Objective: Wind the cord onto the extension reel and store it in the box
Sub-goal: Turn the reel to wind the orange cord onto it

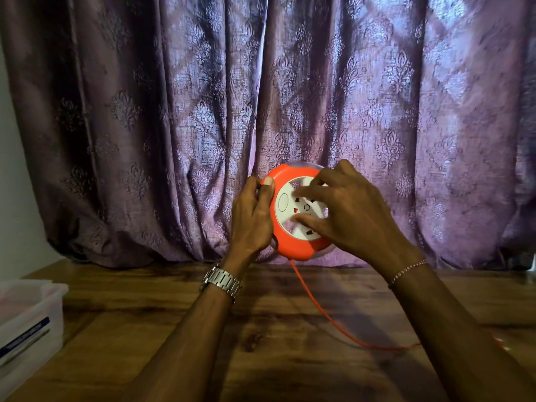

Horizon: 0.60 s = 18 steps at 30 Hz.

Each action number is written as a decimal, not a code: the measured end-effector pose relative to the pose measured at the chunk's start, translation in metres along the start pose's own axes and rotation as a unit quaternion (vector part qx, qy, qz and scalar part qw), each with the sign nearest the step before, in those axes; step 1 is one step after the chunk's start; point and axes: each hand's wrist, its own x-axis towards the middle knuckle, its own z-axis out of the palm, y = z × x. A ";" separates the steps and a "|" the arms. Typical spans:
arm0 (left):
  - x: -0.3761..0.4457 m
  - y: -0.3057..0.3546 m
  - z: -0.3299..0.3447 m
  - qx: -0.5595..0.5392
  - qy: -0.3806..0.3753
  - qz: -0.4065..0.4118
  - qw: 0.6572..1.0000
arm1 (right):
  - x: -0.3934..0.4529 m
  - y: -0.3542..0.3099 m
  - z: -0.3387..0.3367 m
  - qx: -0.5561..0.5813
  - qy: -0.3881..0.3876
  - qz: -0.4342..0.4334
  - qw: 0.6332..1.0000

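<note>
An orange round extension reel (287,245) with a white socket face is held up above the wooden table (145,329), its face towards me. My left hand (251,221) grips its left rim, thumb on the orange edge. My right hand (348,210) lies over the white face with its fingers spread on the hub. An orange cord (316,311) hangs from the reel's bottom, runs down across the table and passes behind my right forearm.
A translucent plastic box (29,317) with a blue label stands at the table's left edge. A purple patterned curtain (174,126) hangs right behind the table.
</note>
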 end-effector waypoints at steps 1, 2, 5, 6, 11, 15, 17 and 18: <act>0.000 0.000 0.000 0.000 0.001 0.000 1.000 | 0.000 0.002 -0.002 0.021 -0.010 -0.027 0.999; 0.000 -0.001 -0.001 0.001 0.002 -0.001 1.000 | 0.000 0.003 -0.003 0.032 -0.035 -0.044 0.998; 0.000 -0.001 -0.001 -0.001 -0.001 -0.003 1.000 | 0.001 0.000 -0.005 0.009 -0.138 -0.062 0.988; 0.000 -0.001 -0.001 -0.001 -0.002 -0.003 1.000 | 0.000 -0.002 -0.005 -0.008 -0.154 -0.064 0.986; -0.001 0.000 -0.002 0.003 -0.001 0.002 1.000 | -0.002 -0.009 -0.005 -0.056 -0.143 -0.040 0.987; -0.001 0.001 -0.002 0.004 0.003 0.000 1.000 | -0.002 -0.008 0.003 -0.083 -0.138 -0.004 0.987; -0.002 0.001 -0.001 0.010 0.002 0.002 1.000 | -0.003 -0.007 0.005 -0.084 -0.131 0.017 0.988; -0.003 0.002 0.000 0.019 0.003 0.005 1.000 | -0.004 -0.008 0.005 -0.083 -0.119 0.036 0.989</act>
